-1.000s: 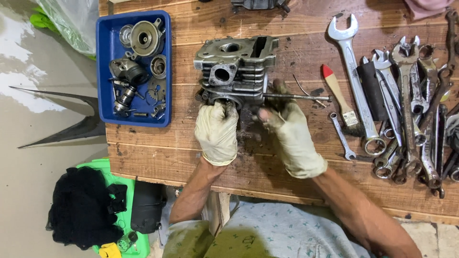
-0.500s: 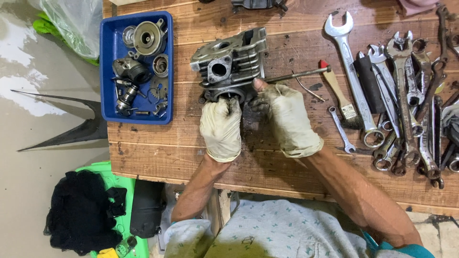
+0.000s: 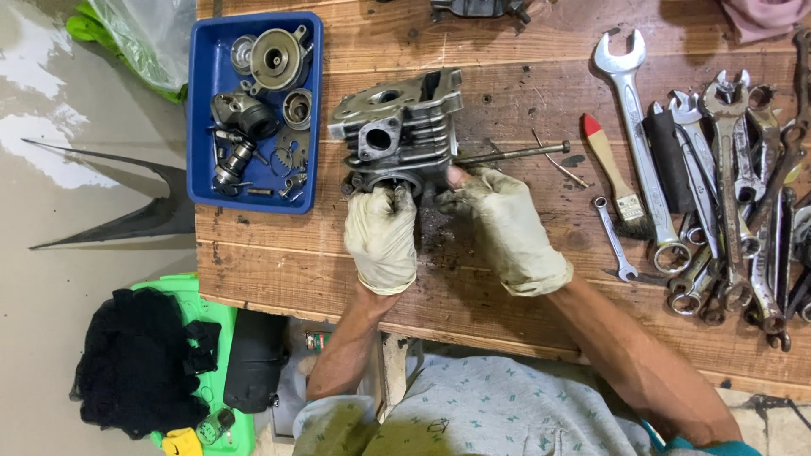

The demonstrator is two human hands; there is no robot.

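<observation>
In the head view, a grey finned engine cylinder head is seen on the wooden workbench, nearer its far edge, just beyond both gloved hands. The left hand is closed against the part's near underside, fingers curled onto it. The right hand is partly closed at the part's near right corner, thumb touching it. A long metal rod juts rightward from the part. A blue tray of small parts occupies the bench's far left corner; wrenches are spread along its right edge.
</observation>
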